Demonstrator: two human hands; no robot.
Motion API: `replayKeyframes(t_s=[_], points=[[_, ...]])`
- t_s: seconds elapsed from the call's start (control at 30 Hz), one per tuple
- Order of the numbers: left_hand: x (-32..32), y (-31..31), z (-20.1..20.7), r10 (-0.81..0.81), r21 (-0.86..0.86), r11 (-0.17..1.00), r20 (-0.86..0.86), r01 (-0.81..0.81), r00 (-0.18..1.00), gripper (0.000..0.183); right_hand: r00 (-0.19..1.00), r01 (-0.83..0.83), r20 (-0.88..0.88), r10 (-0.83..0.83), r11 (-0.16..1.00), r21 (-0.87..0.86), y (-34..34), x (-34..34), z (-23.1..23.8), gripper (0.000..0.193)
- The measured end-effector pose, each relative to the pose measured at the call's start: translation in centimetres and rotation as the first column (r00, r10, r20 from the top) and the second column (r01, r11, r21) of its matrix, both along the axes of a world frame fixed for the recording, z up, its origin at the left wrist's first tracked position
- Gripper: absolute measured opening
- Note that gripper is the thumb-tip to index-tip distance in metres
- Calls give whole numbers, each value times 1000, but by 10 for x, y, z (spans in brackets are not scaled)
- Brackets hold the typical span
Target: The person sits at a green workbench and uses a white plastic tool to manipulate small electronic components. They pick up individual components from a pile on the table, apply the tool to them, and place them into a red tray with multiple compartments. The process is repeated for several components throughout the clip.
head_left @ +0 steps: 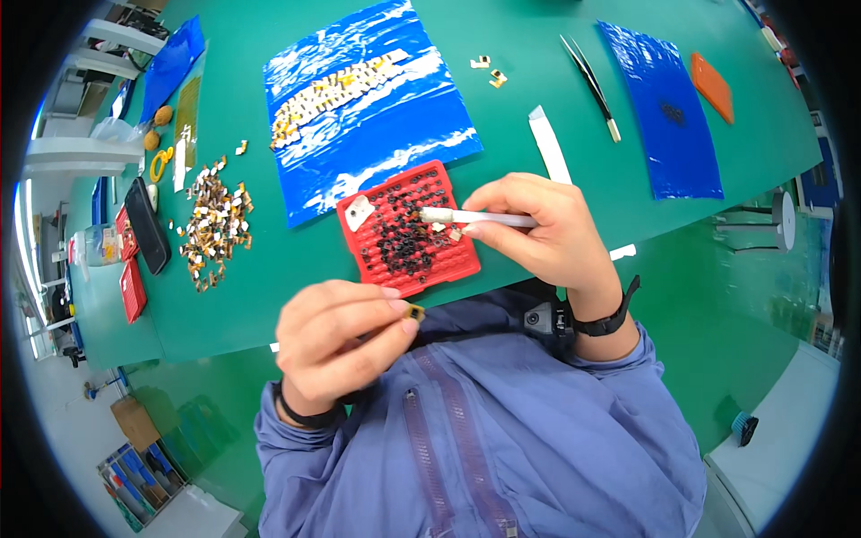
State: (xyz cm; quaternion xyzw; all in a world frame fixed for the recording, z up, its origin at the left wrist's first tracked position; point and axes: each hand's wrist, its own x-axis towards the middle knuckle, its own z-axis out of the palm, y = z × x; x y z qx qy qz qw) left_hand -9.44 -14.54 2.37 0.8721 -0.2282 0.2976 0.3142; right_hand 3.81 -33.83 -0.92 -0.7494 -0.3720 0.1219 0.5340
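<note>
Left hand pinched a chip (pixel 414 313) in front of the tray (pixel 465 260), right hand (pixel 538 224) held a pen (pixel 489 218), tip over the tray just to its left, so light, steady grips probably suited work this small.

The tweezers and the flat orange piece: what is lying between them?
The head view shows a blue sheet, bearing small dark bits, between the tweezers and the flat orange piece.

Pale round stool (pixel 787 222); brown cardboard box (pixel 134 421)
</note>
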Motion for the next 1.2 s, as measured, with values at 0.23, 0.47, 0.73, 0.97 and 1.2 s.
replayKeyframes(t_s=[0.23,0.47,0.73,0.97,1.2], points=[[38,78,34,320,100,943,-534,-318,783,9,1000,0,-30,0,1000,-14,-1,-1,3,13],[100,123,-2,450,317,890,-505,-326,736,14,999,1,-44,0,1000,2,-1,-2,4,13],[111,134,-24,466,380,875,-490,-301,737,11,999,-14,-50,13,1000,-17,-1,0,5,13],[106,136,-14,515,358,849,-387,-390,765,21,1000,12,-19,-12,1000,-3,1,-1,4,13],[55,196,18,470,1,824,-559,-566,683,16,999,27,-26,-26,999,37,3,-4,1,13]])
